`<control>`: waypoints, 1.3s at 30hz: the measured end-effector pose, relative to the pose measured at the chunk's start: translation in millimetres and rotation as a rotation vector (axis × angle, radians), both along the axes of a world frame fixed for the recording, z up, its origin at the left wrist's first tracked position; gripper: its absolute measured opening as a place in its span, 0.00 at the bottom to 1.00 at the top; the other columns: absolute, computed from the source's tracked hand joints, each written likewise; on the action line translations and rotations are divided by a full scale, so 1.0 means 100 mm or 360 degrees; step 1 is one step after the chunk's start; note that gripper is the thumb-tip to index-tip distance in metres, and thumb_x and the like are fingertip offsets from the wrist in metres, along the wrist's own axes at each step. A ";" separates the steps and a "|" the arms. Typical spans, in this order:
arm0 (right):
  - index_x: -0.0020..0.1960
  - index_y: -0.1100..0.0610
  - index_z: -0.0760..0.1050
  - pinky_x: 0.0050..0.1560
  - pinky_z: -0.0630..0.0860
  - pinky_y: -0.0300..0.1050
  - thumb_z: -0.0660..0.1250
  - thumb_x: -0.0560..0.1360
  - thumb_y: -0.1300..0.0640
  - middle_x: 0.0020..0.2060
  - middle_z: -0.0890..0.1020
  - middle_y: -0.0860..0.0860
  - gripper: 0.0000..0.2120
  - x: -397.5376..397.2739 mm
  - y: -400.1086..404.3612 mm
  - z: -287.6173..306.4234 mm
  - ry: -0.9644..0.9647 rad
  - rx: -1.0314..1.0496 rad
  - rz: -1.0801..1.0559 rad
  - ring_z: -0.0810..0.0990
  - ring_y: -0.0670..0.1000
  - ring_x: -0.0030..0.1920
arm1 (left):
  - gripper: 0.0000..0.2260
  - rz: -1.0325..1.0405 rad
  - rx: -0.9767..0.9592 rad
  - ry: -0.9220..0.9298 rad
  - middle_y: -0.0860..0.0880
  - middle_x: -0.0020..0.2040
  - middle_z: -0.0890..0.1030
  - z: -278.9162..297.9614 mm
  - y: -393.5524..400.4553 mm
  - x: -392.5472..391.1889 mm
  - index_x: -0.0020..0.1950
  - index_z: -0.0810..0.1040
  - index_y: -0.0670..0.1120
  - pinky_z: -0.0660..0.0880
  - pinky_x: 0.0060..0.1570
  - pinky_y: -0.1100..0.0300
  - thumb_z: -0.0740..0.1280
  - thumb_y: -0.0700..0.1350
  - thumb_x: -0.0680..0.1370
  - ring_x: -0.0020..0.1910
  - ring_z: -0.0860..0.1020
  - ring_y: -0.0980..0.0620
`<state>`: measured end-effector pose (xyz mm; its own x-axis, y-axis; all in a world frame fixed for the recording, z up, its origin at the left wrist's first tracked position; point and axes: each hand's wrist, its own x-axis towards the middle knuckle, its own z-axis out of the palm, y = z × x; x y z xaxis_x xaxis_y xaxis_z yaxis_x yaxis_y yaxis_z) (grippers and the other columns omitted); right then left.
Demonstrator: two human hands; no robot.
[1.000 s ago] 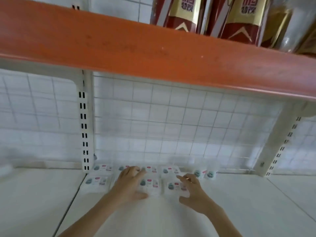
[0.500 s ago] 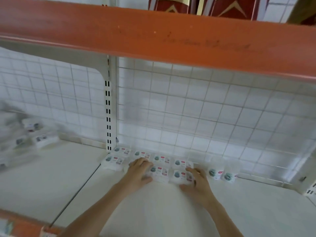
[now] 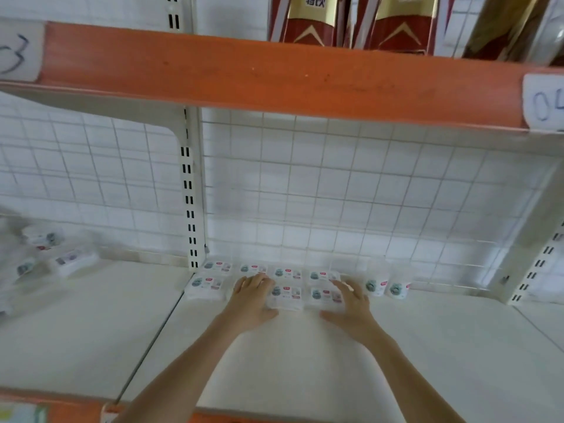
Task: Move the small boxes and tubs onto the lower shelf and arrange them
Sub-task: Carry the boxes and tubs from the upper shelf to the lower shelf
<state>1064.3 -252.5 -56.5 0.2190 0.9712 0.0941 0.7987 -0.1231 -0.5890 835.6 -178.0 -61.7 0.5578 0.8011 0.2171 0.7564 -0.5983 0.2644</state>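
Note:
Several small white boxes [image 3: 287, 296] with green and red labels lie in two rows at the back of the white lower shelf [image 3: 305, 355], against the wire grid. Two small white tubs [image 3: 376, 285] stand just right of the rows. My left hand [image 3: 251, 296] rests flat over a front-row box, fingers straight, covering it. My right hand [image 3: 351, 303] lies with straight fingers against the rightmost front-row box [image 3: 323, 296]. Neither hand grips anything.
A loose pile of similar boxes and tubs [image 3: 45, 254] sits on the shelf section to the left, beyond the slotted upright [image 3: 189, 209]. An orange shelf edge [image 3: 274, 80] runs overhead, with tall red and gold packages [image 3: 308, 19] above it.
Both hands stay on the front row, only slightly shifted. The camera has moved back and tilted up, so the orange edge and the packages above show again.

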 end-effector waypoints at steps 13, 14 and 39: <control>0.56 0.53 0.77 0.47 0.77 0.46 0.63 0.71 0.46 0.51 0.82 0.46 0.18 -0.23 -1.40 0.18 -0.0745 0.0480 0.0042 0.80 0.51 0.50 | 0.15 0.0005 0.0669 -0.0016 0.53 0.43 0.80 0.21 -0.90 -0.99 0.49 0.78 0.48 0.76 0.39 0.57 0.60 0.55 0.70 0.41 0.80 0.51; 0.54 0.53 0.78 0.44 0.78 0.45 0.62 0.70 0.46 0.48 0.82 0.46 0.17 -0.26 -1.52 0.16 -0.0767 0.0503 0.0052 0.81 0.50 0.48 | 0.16 0.0021 0.0678 -0.0021 0.53 0.43 0.80 0.21 -1.04 -1.06 0.49 0.78 0.48 0.76 0.39 0.57 0.57 0.55 0.70 0.41 0.80 0.51; 0.53 0.50 0.77 0.39 0.77 0.44 0.69 0.69 0.49 0.46 0.81 0.45 0.13 -2.71 -2.60 -0.36 -0.0521 0.0385 0.1160 0.81 0.50 0.44 | 0.19 0.1409 0.0277 0.0098 0.51 0.44 0.81 -0.34 -4.56 -3.60 0.50 0.80 0.48 0.77 0.40 0.55 0.59 0.56 0.68 0.43 0.80 0.48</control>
